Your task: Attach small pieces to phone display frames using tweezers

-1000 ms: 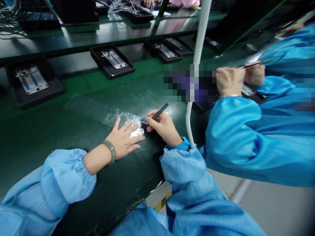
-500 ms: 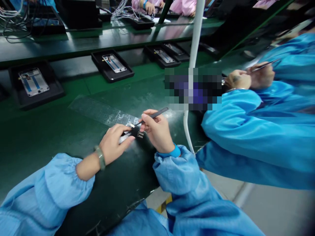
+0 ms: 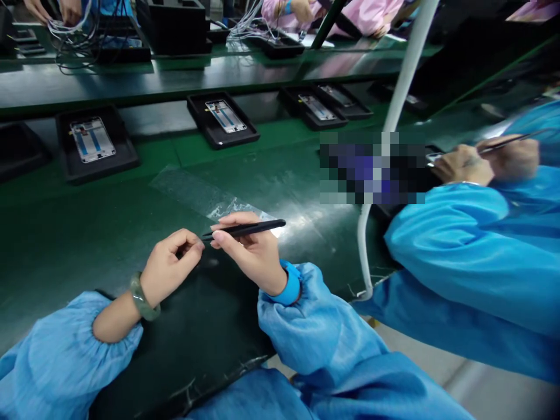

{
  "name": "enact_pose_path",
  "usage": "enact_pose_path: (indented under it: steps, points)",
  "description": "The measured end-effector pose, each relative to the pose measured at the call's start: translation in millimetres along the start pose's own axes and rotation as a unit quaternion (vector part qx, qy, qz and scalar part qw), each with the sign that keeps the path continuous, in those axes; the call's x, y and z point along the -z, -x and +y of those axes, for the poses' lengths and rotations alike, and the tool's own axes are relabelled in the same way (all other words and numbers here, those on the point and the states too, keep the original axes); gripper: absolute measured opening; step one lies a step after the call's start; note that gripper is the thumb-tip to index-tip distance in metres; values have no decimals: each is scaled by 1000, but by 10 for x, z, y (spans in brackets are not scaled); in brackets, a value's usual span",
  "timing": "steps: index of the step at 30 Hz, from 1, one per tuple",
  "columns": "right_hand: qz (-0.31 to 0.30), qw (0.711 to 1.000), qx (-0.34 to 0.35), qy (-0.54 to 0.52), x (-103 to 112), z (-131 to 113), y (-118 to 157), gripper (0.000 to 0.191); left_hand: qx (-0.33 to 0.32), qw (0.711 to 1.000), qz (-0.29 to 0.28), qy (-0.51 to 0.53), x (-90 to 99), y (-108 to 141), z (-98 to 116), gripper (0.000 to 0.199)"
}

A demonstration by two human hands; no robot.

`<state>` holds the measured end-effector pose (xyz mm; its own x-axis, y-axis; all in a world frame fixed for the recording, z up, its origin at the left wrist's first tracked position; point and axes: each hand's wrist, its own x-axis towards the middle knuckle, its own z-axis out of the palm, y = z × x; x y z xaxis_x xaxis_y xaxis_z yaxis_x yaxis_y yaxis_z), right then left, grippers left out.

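Note:
My right hand (image 3: 250, 248) is closed round black tweezers (image 3: 258, 228), whose tips point left. At those tips, the thumb and fingers of my left hand (image 3: 170, 263) are pinched together. Anything between them is too small or hidden to make out. Behind my hands a clear plastic sheet (image 3: 188, 189) with small pale pieces near its right end lies flat on the green table mat (image 3: 131, 216). My right hand covers part of that end.
Black trays (image 3: 125, 157) holding phone frames (image 3: 93, 140) stand in a row behind the sheet. A white pole (image 3: 405, 81) rises on my right. Beyond it a co-worker's hands (image 3: 466, 166) hold a thin tool. Across the raised shelf are cables (image 3: 72, 35) and other people's hands.
The dark piece with pale markings under my hands is no longer visible. My left hand has drawn back left into a pinch, and the tweezers have shifted left and lie flatter.

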<state>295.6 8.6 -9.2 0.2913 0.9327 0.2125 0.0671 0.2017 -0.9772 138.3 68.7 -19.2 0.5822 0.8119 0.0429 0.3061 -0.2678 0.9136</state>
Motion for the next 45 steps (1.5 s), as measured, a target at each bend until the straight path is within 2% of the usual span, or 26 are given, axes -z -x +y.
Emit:
enact_pose_path:
  steps: [6, 10, 12, 14, 16, 18, 21, 24, 27, 31, 36, 39, 42, 45]
  points:
    - [-42, 998, -42, 18, -26, -24, -9, 16, -23, 996, -57, -66, 57, -11, 23, 15]
    - [-8, 997, -76, -22, -8, -14, -33, 16, -35, 986, -83, -137, 183, -69, -6, 21]
    - [30, 994, -91, -54, 26, 26, -63, 17, -30, 980, -39, -191, 342, -173, -111, 22]
    - [55, 990, -103, -84, 59, 82, -92, 18, -14, 964, 60, -258, 578, -340, -290, 23]
    - [61, 986, -113, -107, 74, 135, -108, 20, 13, 930, 164, -328, 870, -541, -514, 26]
    - [55, 984, -124, -113, 62, 169, -110, 21, 47, 895, 231, -378, 1173, -732, -737, 37]
    - [47, 984, -139, -100, 13, 181, -100, 23, 102, 858, 274, -422, 1527, -923, -975, 34]
    - [47, 984, -147, -91, -27, 183, -100, 23, 107, 837, 282, -456, 1653, -966, -1054, 28]
    - [60, 982, -148, -98, -27, 203, -107, 24, 70, 825, 285, -484, 1576, -850, -1006, 30]
    - [64, 981, -150, -105, -4, 223, -98, 24, 4, 821, 256, -510, 1320, -441, -819, 29]
    - [67, 972, -167, -149, -11, 168, -101, 24, -79, 839, 131, -523, 866, 358, -391, 22]
    - [37, 963, -192, -185, -39, 113, -117, 25, -130, 859, 35, -495, 544, 840, -118, 15]
    - [-13, 957, -216, -193, -114, 44, -121, 24, -175, 877, -13, -448, 253, 1247, 51, 15]
    - [-63, 953, -233, -181, -266, -33, -118, 25, -210, 896, -24, -390, 88, 1539, 132, 15]
